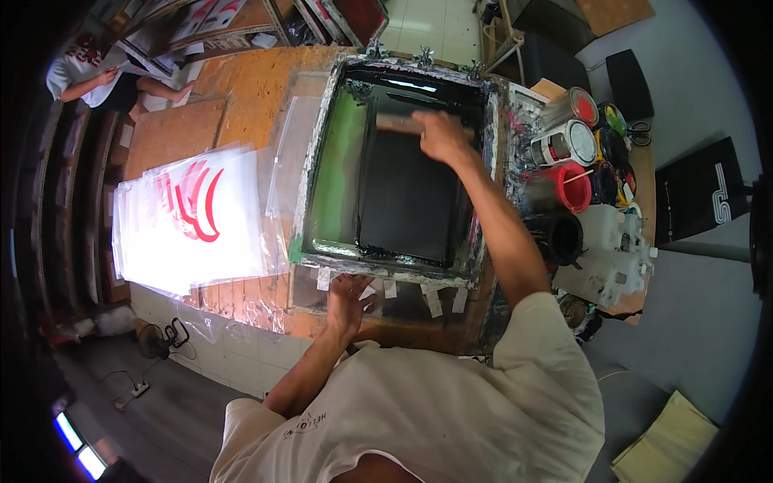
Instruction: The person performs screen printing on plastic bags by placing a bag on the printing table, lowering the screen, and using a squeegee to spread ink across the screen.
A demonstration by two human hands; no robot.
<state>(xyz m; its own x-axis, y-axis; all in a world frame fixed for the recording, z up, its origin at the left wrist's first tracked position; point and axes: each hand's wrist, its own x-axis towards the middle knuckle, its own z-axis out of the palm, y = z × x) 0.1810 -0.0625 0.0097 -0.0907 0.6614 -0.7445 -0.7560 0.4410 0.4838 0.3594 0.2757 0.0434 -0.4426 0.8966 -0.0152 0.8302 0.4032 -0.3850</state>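
A screen printing frame (299, 211) with an ink-smeared rim lies on the wooden table in front of me. Black ink covers most of its mesh (403, 189), and a green strip shows along the left side. My right hand (441, 137) is closed on the wooden handle of a squeegee (394, 122), across the far part of the mesh. The squeegee is blurred and its blade cannot be made out. At the near edge of the frame is my left hand (348, 304), fingers extended toward the rim and thumb apart, with nothing visible in it.
Clear plastic sheets with a red print (193, 217) are stacked left of the frame. Ink cans (564, 145), an open red pot (570, 187) and whitish plastic containers (600, 253) crowd the right side. Metal clamps (424, 56) line the far edge. Another person (97, 80) sits at far left.
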